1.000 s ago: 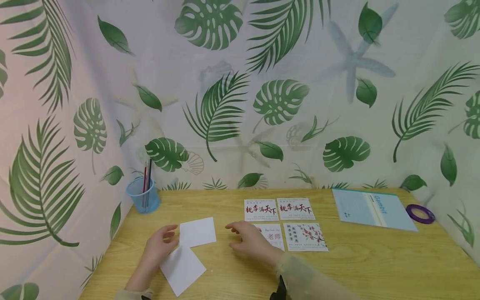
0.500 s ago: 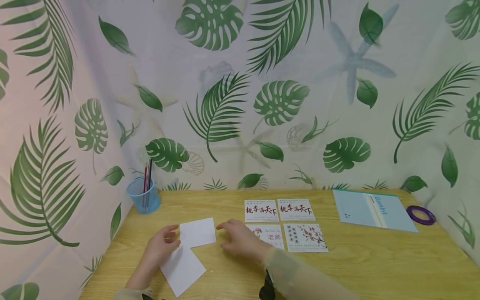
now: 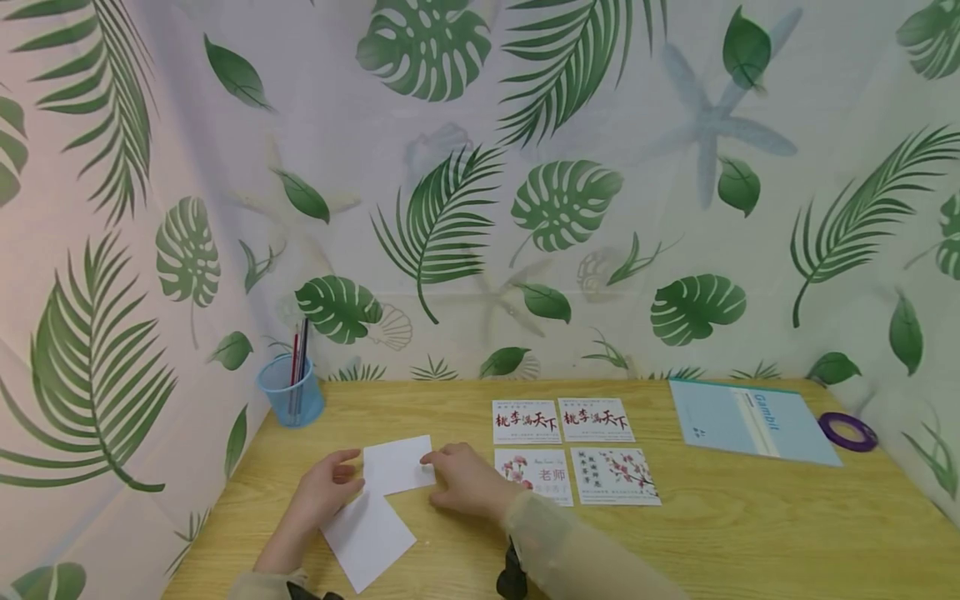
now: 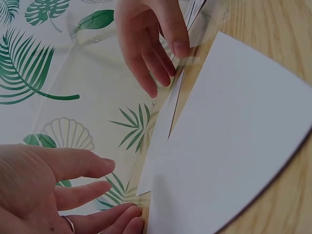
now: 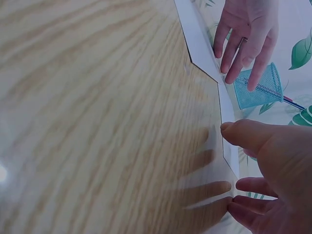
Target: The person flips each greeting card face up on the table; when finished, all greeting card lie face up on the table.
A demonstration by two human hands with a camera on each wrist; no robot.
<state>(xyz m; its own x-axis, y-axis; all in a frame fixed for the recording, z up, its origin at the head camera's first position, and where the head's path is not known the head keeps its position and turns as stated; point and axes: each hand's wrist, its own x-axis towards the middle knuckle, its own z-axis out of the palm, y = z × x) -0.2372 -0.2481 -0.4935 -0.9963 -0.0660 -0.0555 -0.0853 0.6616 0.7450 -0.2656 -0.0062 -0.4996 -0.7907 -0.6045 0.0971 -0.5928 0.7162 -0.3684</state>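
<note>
Two blank white cards lie on the wooden table, the upper card overlapping a corner of the lower card. My left hand rests beside their left edges, its fingers loosely bent with nothing between them. From the other side my right hand reaches the upper card's right edge. In the right wrist view, the thumb overlaps that card's edge, while the other fingers stay relaxed and apart from the thumb. A ring shows on the left hand in the left wrist view.
Printed cards with red or dark lettering and flowers lie in two rows right of my right hand. A blue mesh cup holding pencils stands back left. A light blue notebook and a purple tape roll lie at the right.
My right hand has moved left from over the printed flower card to the upper white card's right edge, uncovering the flower card. The left hand and both white cards have stayed put.
</note>
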